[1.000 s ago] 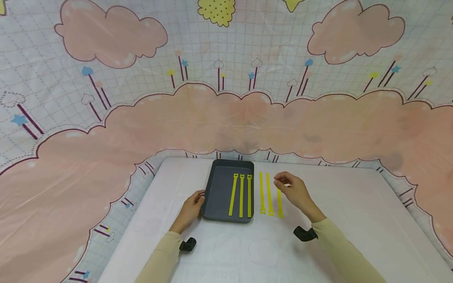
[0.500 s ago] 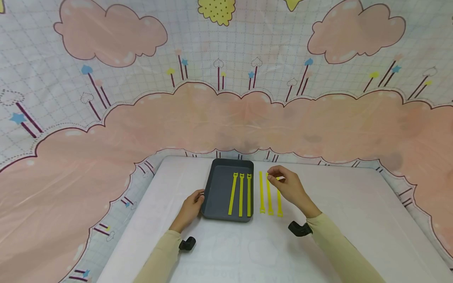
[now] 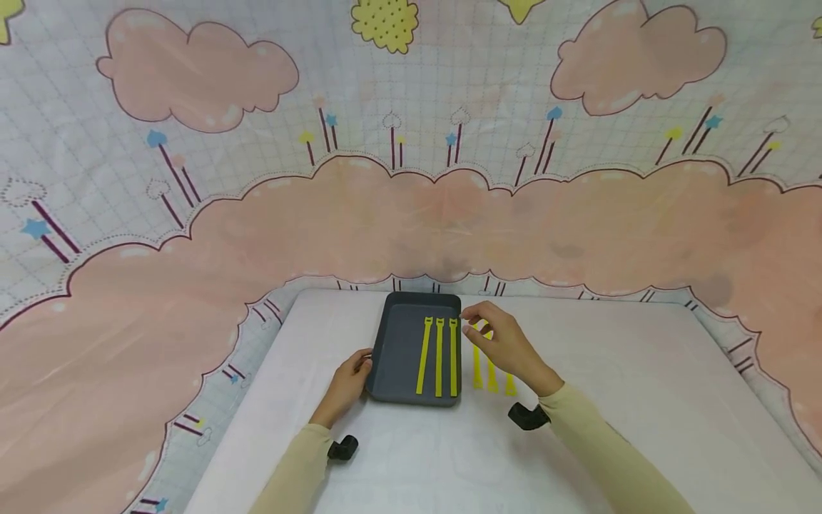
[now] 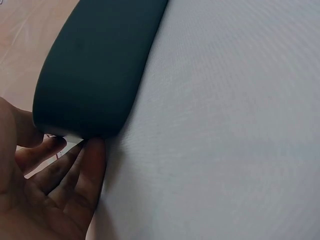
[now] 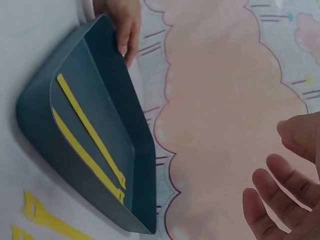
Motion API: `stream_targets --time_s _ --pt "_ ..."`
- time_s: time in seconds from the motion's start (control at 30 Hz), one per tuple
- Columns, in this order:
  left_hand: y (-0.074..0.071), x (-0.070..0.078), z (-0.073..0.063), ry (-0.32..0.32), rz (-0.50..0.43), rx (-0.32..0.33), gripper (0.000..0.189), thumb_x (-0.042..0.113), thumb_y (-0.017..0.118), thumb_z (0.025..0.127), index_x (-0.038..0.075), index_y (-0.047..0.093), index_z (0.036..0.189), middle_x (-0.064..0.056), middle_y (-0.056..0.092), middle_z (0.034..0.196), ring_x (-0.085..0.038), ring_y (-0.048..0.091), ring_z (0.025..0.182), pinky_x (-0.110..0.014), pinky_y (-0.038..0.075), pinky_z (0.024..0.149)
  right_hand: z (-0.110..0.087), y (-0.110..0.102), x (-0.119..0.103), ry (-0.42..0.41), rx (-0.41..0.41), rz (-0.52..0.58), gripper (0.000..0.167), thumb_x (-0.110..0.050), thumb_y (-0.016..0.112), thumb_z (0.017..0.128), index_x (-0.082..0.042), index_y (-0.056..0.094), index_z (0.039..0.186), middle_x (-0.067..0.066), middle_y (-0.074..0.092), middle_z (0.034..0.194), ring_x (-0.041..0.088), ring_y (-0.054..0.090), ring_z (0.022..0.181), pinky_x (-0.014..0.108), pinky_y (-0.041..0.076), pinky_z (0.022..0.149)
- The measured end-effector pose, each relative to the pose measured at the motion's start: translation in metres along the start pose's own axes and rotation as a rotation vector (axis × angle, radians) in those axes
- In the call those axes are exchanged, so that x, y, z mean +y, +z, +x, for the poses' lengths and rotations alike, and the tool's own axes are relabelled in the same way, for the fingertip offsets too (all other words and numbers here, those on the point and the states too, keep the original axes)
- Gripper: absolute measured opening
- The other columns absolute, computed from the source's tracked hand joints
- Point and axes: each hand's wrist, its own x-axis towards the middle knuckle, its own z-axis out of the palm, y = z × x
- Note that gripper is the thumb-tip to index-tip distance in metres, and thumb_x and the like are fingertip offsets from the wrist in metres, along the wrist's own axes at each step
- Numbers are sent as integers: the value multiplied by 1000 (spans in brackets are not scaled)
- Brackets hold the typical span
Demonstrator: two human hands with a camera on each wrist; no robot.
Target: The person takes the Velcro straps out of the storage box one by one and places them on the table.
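A dark grey tray (image 3: 394,364) lies on the white table with three yellow slotted cable ties (image 3: 439,360) lined up in its right half. My left hand (image 3: 344,382) rests at the tray's left side, and in the left wrist view its fingertips (image 4: 94,150) touch the outer wall. Above the tray's right edge hovers my right hand (image 3: 504,346), its fingers loosely bent with nothing between them. It partly covers three more yellow cable ties (image 3: 477,371) lying on the table. The right wrist view shows that hand's thumb (image 5: 300,135) apart from the fingers.
A white tabletop (image 3: 411,464) stretches around the tray. Behind it hangs a cloth (image 3: 501,228) printed with peach clouds. Black wrist cameras (image 3: 529,416) sit on both sleeves.
My right hand has moved left from over the rightmost cable tie on the table to the tray's right edge. The left hand and the tray have stayed in place.
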Motion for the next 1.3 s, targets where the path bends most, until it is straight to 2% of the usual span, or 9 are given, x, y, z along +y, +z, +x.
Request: stream_targets --time_s 0.27,0.47,0.7,0.83,1.07,1.17,1.3 --pt "3 -4 0 -3 -7 6 36 16 47 104 4 53 138 -22 63 131 -37 58 124 -51 46 102 1 16 -1 -37 -78 -78 23 -15 66 95 -13 63 117 3 63 115 23 61 101 40 55 82" --pt "2 -2 1 -10 -19 12 37 18 48 104 6 54 138 -20 63 130 -36 58 125 -51 45 104 5 29 0 -37 -163 -203 28 -21 63 97 -13 58 123 3 60 124 19 60 108 38 53 87" --pt "1 1 -1 -1 -19 13 36 16 48 104 5 54 137 -21 64 129 -37 59 124 -52 46 102 10 39 -1 -55 -227 -222 32 -19 64 97 -11 57 127 3 58 127 22 60 111 39 52 90" --pt "1 0 -1 1 -17 12 36 17 49 104 5 54 138 -21 64 130 -36 58 124 -52 46 103 13 44 0 -95 -252 -265 30 -20 64 96 -12 58 125 3 58 124 21 60 111 39 52 92" --pt "1 -1 0 10 -14 13 36 17 49 104 5 54 137 -21 64 129 -36 59 123 -52 46 102 18 54 3 -149 -312 -370 27 -20 66 95 -15 61 122 4 61 120 20 60 109 35 53 86" --pt "1 0 0 10 -15 11 37 17 49 104 4 54 138 -22 63 130 -37 59 124 -52 46 103 20 57 4 -161 -340 -404 29 -18 67 94 -15 61 122 3 60 121 19 60 103 34 53 84" --pt "0 0 -1 11 -19 7 37 17 49 104 4 53 138 -22 63 130 -37 58 124 -52 46 103 23 61 6 -204 -372 -466 30 -17 69 93 -17 61 121 3 61 118 18 61 99 36 52 97"
